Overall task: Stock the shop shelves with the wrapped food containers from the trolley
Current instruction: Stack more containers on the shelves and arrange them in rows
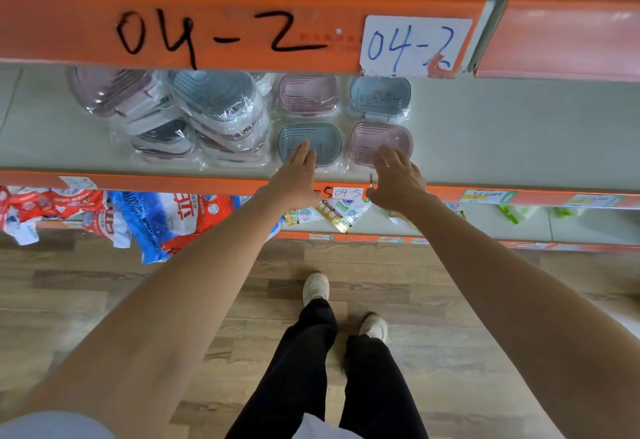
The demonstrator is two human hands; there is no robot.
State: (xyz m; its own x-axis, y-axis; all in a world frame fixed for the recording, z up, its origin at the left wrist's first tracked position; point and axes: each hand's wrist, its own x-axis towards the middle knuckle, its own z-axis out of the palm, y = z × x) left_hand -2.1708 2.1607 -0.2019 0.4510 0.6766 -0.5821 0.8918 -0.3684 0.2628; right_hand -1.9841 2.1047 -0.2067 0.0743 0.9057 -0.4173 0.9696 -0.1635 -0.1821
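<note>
Our two bare forearms reached up and away from us over black trousers (pixel 322 362) and pale shoes (pixel 315 288) on the wood-look floor (pixel 104 300). We had our left hand (pixel 294 178) stretched out with straight fingers, its tips resting on the near edge of a blue wrapped container (pixel 311 138) on the shelf (pixel 519 147); the grip was flat and held nothing. Our right hand (pixel 394 180) lay just beside it, fingers spread and only lightly bent, touching the front of a pink wrapped container (pixel 381 138); it too clasped nothing. These two sat side by side near the shelf's front edge. Behind them stood a second pair, pink (pixel 308 93) on the left and blue (pixel 380 95) on the right, making a neat block of four. To the left of the block, more wrapped containers (pixel 194 116) lay heaped and tilted against one another. Above, the orange shelf rail (pixel 69 26) bore "04-2" in black marker and again on a white paper label (pixel 414 45). Below, the lower shelf held red, white and blue bags (pixel 156 220) and small packets (pixel 332 213).
</note>
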